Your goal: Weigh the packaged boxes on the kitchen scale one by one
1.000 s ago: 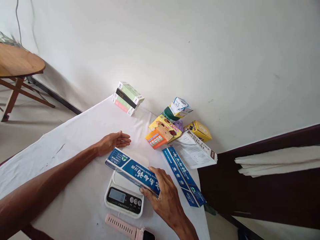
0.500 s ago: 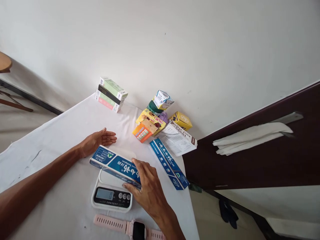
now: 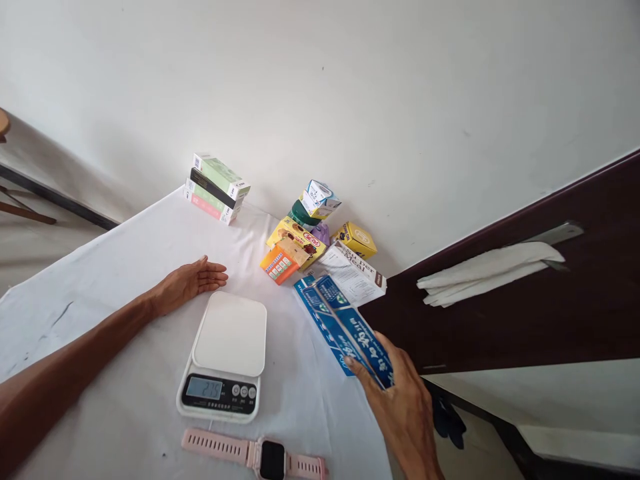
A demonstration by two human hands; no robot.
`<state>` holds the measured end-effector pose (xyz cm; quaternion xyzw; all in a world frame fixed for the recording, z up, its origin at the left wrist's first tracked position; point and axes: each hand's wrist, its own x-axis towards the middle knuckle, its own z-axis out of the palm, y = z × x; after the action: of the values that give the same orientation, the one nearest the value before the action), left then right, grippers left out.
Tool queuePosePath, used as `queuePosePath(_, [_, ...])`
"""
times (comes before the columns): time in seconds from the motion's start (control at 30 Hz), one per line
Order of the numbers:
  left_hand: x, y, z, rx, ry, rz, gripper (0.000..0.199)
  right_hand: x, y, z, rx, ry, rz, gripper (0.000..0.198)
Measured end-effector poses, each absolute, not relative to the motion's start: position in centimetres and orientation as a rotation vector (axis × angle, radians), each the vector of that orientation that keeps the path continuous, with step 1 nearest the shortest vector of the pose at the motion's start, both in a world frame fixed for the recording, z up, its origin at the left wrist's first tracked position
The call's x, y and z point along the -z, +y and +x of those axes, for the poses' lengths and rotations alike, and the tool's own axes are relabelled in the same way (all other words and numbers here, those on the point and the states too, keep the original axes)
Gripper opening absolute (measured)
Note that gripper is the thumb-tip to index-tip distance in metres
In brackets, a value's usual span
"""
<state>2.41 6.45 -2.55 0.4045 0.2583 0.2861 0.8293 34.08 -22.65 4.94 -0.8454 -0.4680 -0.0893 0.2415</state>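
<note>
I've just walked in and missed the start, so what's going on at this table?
A person's right hand grips a blue toothpaste box over another long blue box. Their left hand is open beside the white digital scale, holding nothing. A pink-strapped smartwatch lies on the white tablecloth, on the scale's near side.

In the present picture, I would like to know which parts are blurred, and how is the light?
Head view: the held toothpaste box looks slightly smeared, perhaps by motion, so its small print is hard to read; head view: the scale has fairly clear edges; head view: light is soft, with faint shadowing on the wall at the left.
</note>
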Motion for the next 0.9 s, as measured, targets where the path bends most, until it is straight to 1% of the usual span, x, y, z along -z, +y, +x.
queuePosePath(0.07, [2.5, 6.4, 2.4, -0.608, 0.554, 0.856, 0.048, -4.7, -21.9, 35.9, 0.182, -1.189, -2.407, 0.083])
queuePosePath(0.13, [2.5, 6.3, 2.3, -0.608, 0.554, 0.857, 0.049, -4.3, -20.6, 37.2, 0.12, -1.157, -2.469, 0.086])
queuePosePath(0.3, [2.4, 6.3, 2.2, -0.6, 0.54, 0.854, 0.05, -3.1, -17.6, 38.4, 0.046, -1.177, -2.527, 0.077])
queuePosePath(0.43, [2.3, 6.3, 2.2, -0.604, 0.53, 0.84, 0.049, -3.0, -17.4, 38.9, 0.0, -1.265, -2.563, 0.083])
queuePosePath(0.5, [2.4, 6.2, 2.3, -0.61, 0.521, 0.826, 0.049, -3.6, -17.9, 38.8, 0.059, -1.32, -2.609, 0.088])
queuePosePath(0.57, [2.5, 6.2, 2.4, -0.614, 0.508, 0.816, 0.049, -4.6, -18.1, 38.2, 0.268, -1.352, -2.627, 0.09])
queuePosePath(0.63, [2.7, 6.1, 2.6, -0.626, 0.501, 0.822, 0.05, -5.7, -17.5, 36.8, 0.464, -1.419, -2.504, 0.082])
queuePosePath(0.67, [2.8, 6.1, 2.7, -0.637, 0.501, 0.832, 0.05, -6.2, -16.8, 35.7, 0.495, -1.479, -2.392, 0.074])
queuePosePath(0.73, [2.9, 5.9, 2.8, -0.664, 0.505, 0.857, 0.052, -6.8, -14.3, 33.1, 0.434, -1.626, -2.15, 0.057])
queuePosePath(0.8, [3.0, 5.8, 2.9, -0.683, 0.514, 0.888, 0.052, -6.9, -10.4, 30.3, 0.328, -1.763, -1.959, 0.047])
queuePosePath(0.83, [3.1, 5.7, 3.0, -0.688, 0.517, 0.905, 0.053, -6.9, -8.1, 29.0, 0.286, -1.819, -1.885, 0.044])
queuePosePath(0.9, [3.2, 5.7, 3.1, -0.689, 0.516, 0.932, 0.054, -7.1, -2.8, 26.8, 0.221, -1.884, -1.777, 0.045])
